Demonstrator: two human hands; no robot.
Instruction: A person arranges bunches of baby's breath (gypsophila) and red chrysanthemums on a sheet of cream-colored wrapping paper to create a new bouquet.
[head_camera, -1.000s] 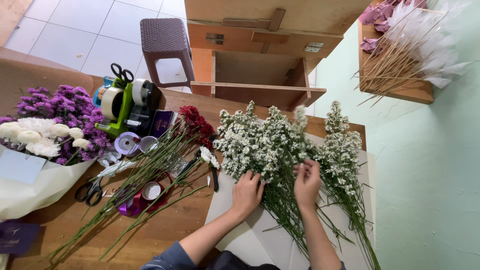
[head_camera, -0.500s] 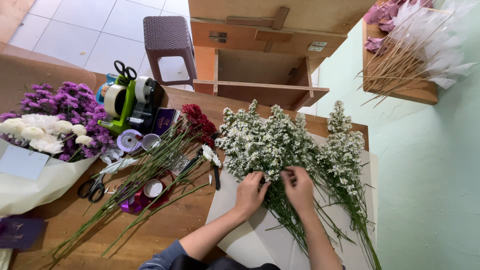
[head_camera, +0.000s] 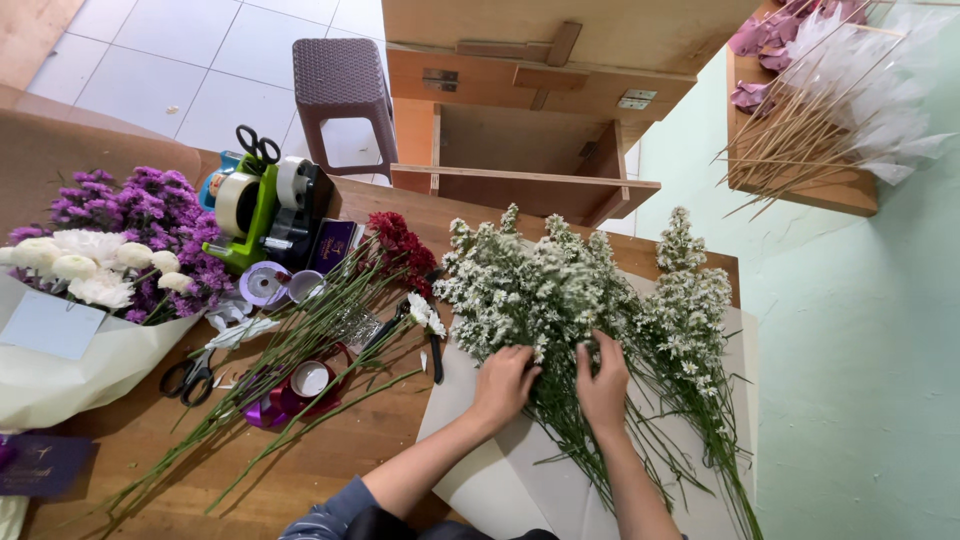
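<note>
A big bunch of small white filler flowers (head_camera: 560, 285) lies on pale wrapping paper (head_camera: 500, 480) on the wooden table (head_camera: 330, 460). My left hand (head_camera: 503, 383) and my right hand (head_camera: 603, 380) rest close together on the bunch just below its blooms, fingers curled into the green stems (head_camera: 580, 440). A second, thinner spray of white flowers (head_camera: 690, 300) lies to the right of my right hand. Whether either hand has a firm hold on the stems is hard to see.
Left of the paper lie long-stemmed dark red flowers (head_camera: 400, 245), ribbon spools (head_camera: 265, 283), black scissors (head_camera: 190, 378) and a green tape dispenser (head_camera: 250, 215). A wrapped purple and white bouquet (head_camera: 110, 250) is at far left. A brown stool (head_camera: 340, 80) stands behind.
My right hand has moved left along the bunch, from the right-hand stems to beside my left hand. My left hand has shifted slightly right and up into the blooms.
</note>
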